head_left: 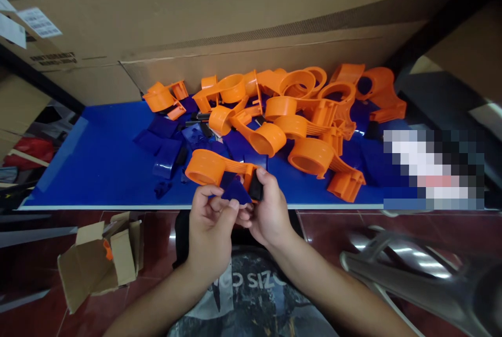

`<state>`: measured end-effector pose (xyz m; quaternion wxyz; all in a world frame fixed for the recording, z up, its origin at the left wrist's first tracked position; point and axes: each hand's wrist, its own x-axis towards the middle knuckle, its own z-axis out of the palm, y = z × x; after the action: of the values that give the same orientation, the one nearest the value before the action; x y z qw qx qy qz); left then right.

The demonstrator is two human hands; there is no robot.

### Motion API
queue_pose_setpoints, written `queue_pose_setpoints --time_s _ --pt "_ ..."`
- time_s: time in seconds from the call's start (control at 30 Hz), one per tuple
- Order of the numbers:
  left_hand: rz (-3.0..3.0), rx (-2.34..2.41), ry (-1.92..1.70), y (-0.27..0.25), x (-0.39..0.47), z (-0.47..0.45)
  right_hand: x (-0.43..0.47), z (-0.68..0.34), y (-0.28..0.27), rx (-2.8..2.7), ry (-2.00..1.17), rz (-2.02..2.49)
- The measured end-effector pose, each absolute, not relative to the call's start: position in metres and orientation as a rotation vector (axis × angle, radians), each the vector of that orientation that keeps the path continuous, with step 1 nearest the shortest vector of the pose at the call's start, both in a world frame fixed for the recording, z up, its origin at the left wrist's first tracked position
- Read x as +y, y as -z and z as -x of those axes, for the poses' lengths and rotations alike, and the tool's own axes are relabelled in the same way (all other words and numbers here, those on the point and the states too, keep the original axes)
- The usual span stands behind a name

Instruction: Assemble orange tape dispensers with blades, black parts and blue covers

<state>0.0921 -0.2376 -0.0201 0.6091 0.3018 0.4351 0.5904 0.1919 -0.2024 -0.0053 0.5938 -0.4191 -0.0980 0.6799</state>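
Observation:
An orange plastic tape dispenser frame (204,167), with a round hub at its left end, is held low over the front edge of the blue tabletop. My right hand (270,211) is closed on its right end, the thumb against a black piece (256,186) there. Between the thumb and fingers of my left hand (214,227) is a dark blue, roughly triangular plastic piece (236,192), up against the dispenser frame. Whether the blue piece is joined to the frame cannot be made out.
Orange dispenser frames (311,157) lie heaped across the blue tabletop (94,159), with loose blue plastic pieces (168,158) among them. A large cardboard box (157,18) stands behind. An open carton (88,266) sits on the floor at left, and a grey chair (396,264) at right.

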Motion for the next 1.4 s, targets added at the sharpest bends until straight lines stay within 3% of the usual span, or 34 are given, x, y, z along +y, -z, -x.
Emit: queue_pose_setpoints --time_s 0.23,0.4,0.7,0.87,1.4 --pt "-0.959 1.191 -1.255 0.020 -0.235 -0.094 -0.200 -0.192 0.008 -0.208 -1.589 1.037" --pt "-1.301 1.278 -1.119 0.019 -0.233 -0.086 -0.199 -0.190 0.012 -0.230 -1.431 1.053" --pt "-1.802 1.444 -1.247 0.018 -0.227 -0.076 -0.195 -0.188 0.015 -0.172 -1.432 1.043" --pt "-2.193 1.263 -1.272 0.019 -0.222 -0.072 -0.191 -0.189 0.012 -0.096 -1.432 1.041" --pt "-2.038 1.255 -1.316 0.012 -0.214 -0.063 -0.191 -0.189 -0.002 -0.022 -1.577 1.096"
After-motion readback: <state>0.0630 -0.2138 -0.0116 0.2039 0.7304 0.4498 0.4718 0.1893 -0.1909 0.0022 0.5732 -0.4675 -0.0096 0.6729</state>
